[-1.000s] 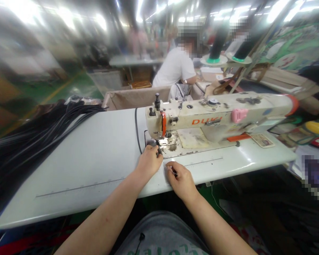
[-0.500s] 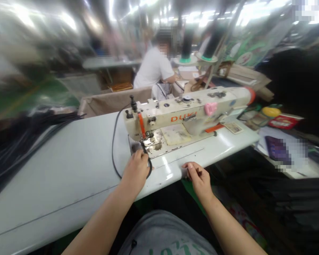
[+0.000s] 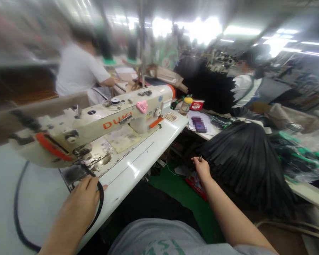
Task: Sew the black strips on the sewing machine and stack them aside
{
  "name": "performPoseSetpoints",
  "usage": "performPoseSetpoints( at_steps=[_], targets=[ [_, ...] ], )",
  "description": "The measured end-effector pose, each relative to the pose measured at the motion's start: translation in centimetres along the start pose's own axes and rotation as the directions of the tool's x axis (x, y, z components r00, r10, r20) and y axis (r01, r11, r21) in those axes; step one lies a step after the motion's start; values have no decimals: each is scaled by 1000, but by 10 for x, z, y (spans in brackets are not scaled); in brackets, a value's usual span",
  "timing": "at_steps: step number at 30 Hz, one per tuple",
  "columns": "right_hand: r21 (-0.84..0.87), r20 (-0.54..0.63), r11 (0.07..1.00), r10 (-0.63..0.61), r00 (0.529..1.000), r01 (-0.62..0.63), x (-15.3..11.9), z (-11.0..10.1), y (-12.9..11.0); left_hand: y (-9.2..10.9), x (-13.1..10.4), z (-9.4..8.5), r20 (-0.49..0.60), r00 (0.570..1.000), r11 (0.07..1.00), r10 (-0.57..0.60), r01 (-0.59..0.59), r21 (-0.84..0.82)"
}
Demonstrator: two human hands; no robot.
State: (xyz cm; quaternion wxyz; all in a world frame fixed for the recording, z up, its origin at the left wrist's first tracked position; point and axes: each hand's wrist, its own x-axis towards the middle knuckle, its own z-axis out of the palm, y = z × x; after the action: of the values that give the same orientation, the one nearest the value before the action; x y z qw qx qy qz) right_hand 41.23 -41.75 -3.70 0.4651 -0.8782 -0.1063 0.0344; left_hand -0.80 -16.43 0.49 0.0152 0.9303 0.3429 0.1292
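My left hand (image 3: 83,198) is closed on a narrow black strap (image 3: 101,202) at the front of the white sewing machine (image 3: 117,122). One end of the strap runs under the machine's presser foot area, and the rest loops over the table's edge beside my wrist. My right hand (image 3: 202,168) hangs in the air off the table's right side, its fingers pinched together. A small dark tip (image 3: 200,158) pokes up between those fingers; its kind cannot be made out. Beyond that hand lies a large bundle of black strips (image 3: 241,159).
The white tabletop (image 3: 146,152) carries the machine. Behind it, a person in a white shirt (image 3: 79,67) sits; another person (image 3: 246,85) is at the right. A phone (image 3: 199,124) and a yellow-lidded jar (image 3: 187,102) stand on a side table.
The view has turned to the right. My right hand has left the table edge and moved out toward the bundle of black strips. My left hand stays on the strap by the machine.
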Motion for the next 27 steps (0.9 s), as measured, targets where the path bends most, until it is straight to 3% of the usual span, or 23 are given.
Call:
performPoseSetpoints(
  at_steps=[6, 10, 14, 18, 24, 27],
  targets=[
    [-177, -155, 984, -35, 987, 8, 39, -69, -8, -12, -3, 11, 8, 1000, 1000, -11, 11, -1],
    [-247, -109, 964, 76, 991, -101, 55, -83, -5, -20, -6, 22, 4, 1000, 1000, -10, 10, 12],
    [-285, 73, 930, 263, 962, -233, 45, -53, 16, -19, -4, 21, 12, 1000, 1000, -17, 17, 22],
    [-286, 117, 887, 408, 905, -363, 14, -16, 45, -14, 0, 12, 66, 996, 999, -53, 53, 3],
    [-106, 15, 923, 372, 928, -369, -6, 10, 68, -10, 3, 6, 59, 991, 988, -122, 127, -85],
    [-43, 43, 944, 328, 944, -326, -18, 26, 71, -9, 4, 10, 48, 989, 985, -139, 143, -96]
  ],
)
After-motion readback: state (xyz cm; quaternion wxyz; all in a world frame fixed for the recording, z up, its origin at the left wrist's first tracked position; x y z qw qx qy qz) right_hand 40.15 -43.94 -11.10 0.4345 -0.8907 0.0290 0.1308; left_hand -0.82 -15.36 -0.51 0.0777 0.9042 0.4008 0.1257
